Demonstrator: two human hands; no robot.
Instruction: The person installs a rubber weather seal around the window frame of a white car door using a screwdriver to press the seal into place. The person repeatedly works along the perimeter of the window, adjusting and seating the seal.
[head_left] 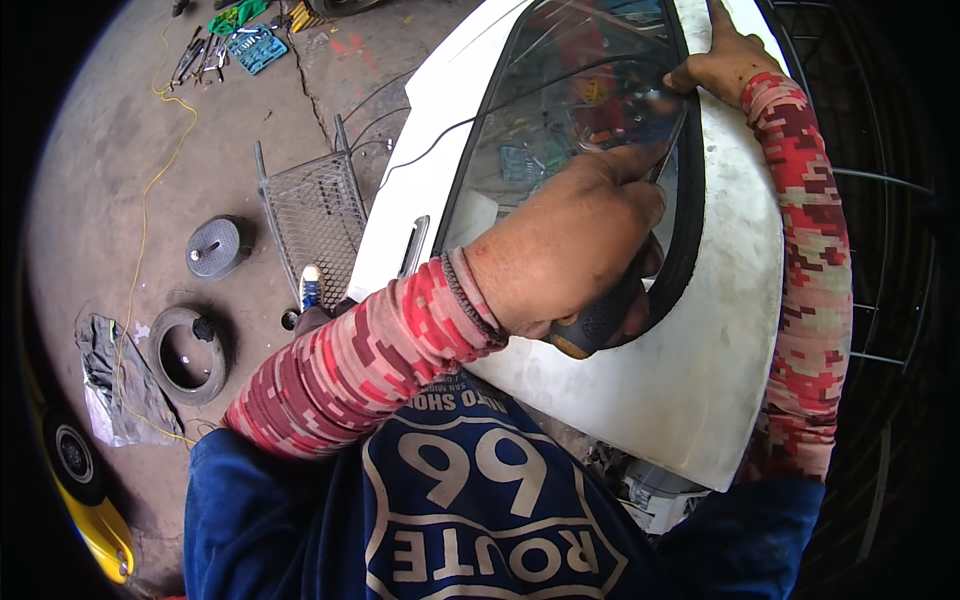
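Observation:
In front of me stands a white car body panel (730, 260) with a window (530, 110) set in it. A black rubber seal (690, 225) runs round the glass. My left hand (585, 235) is closed round a tool with a dark grey and orange handle (590, 325), held at the window's near right edge. The tool's working end is hidden behind my fingers. Farther up, my right hand (730, 62) lies on the white frame, fingers stretched away and thumb at the seal. A thin black cable (470, 118) crosses the glass.
A metal mesh stand (315, 205), an oval grey stool (218, 247), a loose tyre (190, 355) and a dark cloth (120, 370) are on the floor at left. A yellow cord (150, 190) runs past them. Hand tools (205, 55) and a blue tool case (257, 48) lie far left. Metal bars (890, 180) stand at right.

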